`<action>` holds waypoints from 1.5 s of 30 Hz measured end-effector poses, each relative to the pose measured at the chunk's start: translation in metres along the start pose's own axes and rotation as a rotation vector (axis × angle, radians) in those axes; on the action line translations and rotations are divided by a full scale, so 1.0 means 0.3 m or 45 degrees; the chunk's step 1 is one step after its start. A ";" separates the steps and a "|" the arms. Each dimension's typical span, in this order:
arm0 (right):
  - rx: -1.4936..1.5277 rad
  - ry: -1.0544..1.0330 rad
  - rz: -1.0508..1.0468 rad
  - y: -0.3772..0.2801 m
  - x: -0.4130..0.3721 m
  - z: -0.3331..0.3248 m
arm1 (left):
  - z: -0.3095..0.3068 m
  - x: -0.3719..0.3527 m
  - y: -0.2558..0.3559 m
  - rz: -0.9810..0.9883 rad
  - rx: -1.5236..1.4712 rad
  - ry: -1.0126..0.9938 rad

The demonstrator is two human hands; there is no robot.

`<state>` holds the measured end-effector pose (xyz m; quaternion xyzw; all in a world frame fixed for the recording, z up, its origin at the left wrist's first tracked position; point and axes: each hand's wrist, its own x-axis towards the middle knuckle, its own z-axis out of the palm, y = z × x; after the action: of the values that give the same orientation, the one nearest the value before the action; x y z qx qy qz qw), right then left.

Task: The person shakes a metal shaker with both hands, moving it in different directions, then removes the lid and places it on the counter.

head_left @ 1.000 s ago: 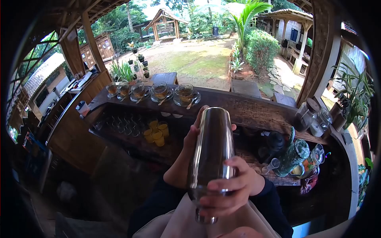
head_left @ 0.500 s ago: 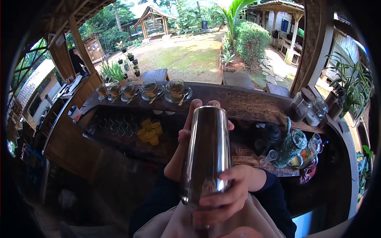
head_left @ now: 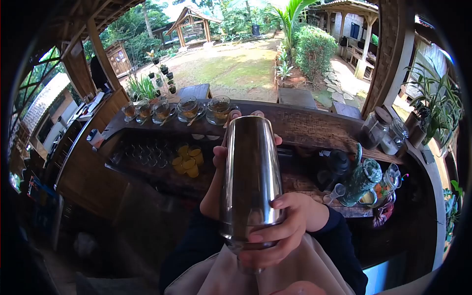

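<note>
A shiny steel cocktail shaker lies tilted between my two hands, in front of my body. Its flat, wide end points away from me and its narrower capped end points toward me. My left hand is behind the far end, with fingertips showing around both sides and over the top; its palm is hidden. Wrapped round the near end is my right hand, fingers across the lower part of the shaker. On the counter beyond, several glass cups of brown drink stand on saucers with spoons.
Yellow cups and clear glasses stand on the lower shelf at left. To the right are a green speckled enamel pitcher, a dark kettle and glass jars. A wooden counter runs across the front.
The shaker's far end has shifted slightly up and to the left, with both hands staying on it. The view has moved a little; the cups and pitcher stay in place.
</note>
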<state>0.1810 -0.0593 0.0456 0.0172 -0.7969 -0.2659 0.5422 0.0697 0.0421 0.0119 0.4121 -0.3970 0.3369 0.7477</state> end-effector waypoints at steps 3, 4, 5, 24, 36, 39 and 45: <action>0.055 0.019 0.053 0.045 -0.076 0.012 | 0.063 -0.033 0.013 -0.242 -0.653 0.603; 0.102 -0.083 0.404 0.089 -0.077 0.008 | -0.025 -0.035 0.030 -0.236 -0.416 0.973; 0.126 0.057 0.781 0.118 -0.071 0.049 | -0.123 -0.082 0.011 -0.025 -0.426 0.767; 0.228 -0.031 0.713 0.080 0.026 0.036 | -0.032 -0.075 0.041 0.014 -0.477 0.720; 0.425 0.089 0.885 0.137 -0.017 0.086 | -0.075 -0.115 0.059 0.232 -0.099 1.164; 0.216 -0.295 0.375 0.007 0.073 -0.008 | 0.149 -0.003 0.050 -0.045 -0.438 0.940; 0.217 0.227 0.162 -0.005 -0.036 0.029 | 0.101 -0.013 0.013 -0.155 -0.286 0.779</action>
<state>0.1775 -0.0535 0.0332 0.0363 -0.7648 -0.1597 0.6231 0.0553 0.0164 0.0203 0.2297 -0.1631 0.3538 0.8919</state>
